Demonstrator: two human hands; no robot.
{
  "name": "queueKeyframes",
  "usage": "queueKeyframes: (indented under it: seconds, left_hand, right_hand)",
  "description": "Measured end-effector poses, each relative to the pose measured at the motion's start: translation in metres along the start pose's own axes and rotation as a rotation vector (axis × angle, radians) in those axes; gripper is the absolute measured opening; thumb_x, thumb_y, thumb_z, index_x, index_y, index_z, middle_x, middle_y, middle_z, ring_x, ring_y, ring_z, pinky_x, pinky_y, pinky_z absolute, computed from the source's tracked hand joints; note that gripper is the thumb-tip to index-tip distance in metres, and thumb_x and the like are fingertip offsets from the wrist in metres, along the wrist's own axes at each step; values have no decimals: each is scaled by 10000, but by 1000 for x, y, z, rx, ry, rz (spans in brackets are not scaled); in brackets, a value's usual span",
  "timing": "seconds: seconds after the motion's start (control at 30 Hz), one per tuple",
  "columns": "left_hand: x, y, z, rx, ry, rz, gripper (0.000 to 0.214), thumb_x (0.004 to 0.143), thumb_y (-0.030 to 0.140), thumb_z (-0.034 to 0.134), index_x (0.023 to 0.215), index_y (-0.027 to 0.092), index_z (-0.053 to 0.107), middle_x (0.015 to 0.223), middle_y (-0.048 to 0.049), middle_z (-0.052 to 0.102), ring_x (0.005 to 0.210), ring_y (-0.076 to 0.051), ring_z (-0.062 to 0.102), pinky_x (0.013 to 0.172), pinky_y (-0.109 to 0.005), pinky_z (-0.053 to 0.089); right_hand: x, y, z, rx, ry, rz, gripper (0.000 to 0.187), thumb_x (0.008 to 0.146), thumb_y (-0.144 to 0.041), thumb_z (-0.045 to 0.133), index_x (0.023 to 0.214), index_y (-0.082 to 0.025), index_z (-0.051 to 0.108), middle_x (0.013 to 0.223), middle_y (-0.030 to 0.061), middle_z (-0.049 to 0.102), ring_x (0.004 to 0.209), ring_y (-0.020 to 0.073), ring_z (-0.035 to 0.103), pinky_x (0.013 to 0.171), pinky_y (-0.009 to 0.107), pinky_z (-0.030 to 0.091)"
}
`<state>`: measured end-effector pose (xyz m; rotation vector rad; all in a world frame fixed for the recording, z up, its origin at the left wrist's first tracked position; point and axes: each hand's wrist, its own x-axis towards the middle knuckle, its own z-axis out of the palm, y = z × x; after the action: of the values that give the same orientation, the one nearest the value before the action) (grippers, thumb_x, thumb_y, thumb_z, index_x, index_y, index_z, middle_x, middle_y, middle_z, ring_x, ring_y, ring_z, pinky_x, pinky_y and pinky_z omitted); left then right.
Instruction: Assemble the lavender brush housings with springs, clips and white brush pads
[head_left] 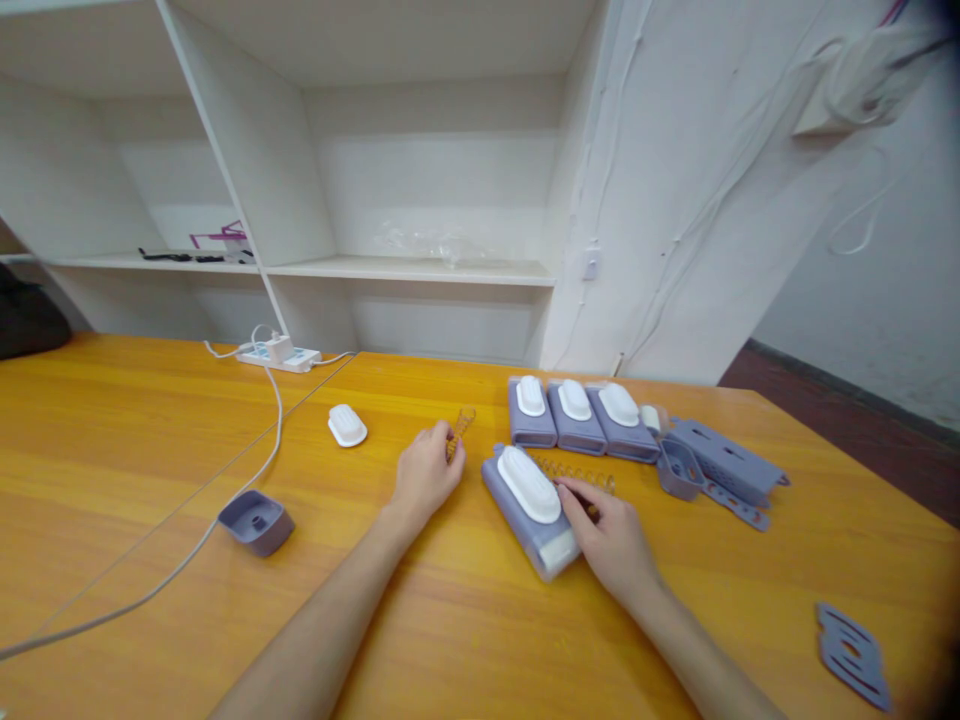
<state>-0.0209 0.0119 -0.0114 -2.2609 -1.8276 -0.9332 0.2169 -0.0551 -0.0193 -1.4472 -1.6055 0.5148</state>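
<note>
My left hand is closed, with a thin brass-coloured coil spring poking out from its fingertips above the table. My right hand grips the right side of a grey-purple plastic box with a white oval piece on top. This box is tilted and slightly blurred, and its near end looks pale. Just behind it lies another coil spring, partly hidden by the box and my right fingers. Three similar boxes with white oval tops stand in a row beyond.
Right of the row lie a long grey-purple housing, a small cup part and a slotted strip. A flat slotted plate lies near right. On the left are a white oval piece, a grey-purple cup, a cable and a power strip.
</note>
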Motion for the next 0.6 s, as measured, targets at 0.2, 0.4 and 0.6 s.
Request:
queueKeyframes:
  seconds: [0.2,0.4,0.6]
  left_hand:
    - [-1,9,-5,-128,287,40,92,867,274,426,895,191,452,760,-26,550,720,-150,560,646,-257,430]
    - [-11,23,-5,-176,354,220,91,849,244,454,916,182,449,782,-42,548,733,-158,547,654,-275,446]
    - [-19,38,-10,-232,196,339,103,854,241,439,940,186,452,838,-65,570,816,-185,557,723,-317,463]
  right_hand:
    - [-4,-8,1,-204,-3,-164,321,864,-375,453,1074,-192,613,990,94,644,899,237,599,798,375,471]
    - [-14,-29,1,-324,-52,-397,573,669,-495,661,1136,-187,534,1067,122,559,952,283,547,810,399,463]
    - [-8,-24,6,-325,12,-460,415,797,-357,568,1184,-222,502,1137,101,570,1050,273,515,909,420,403]
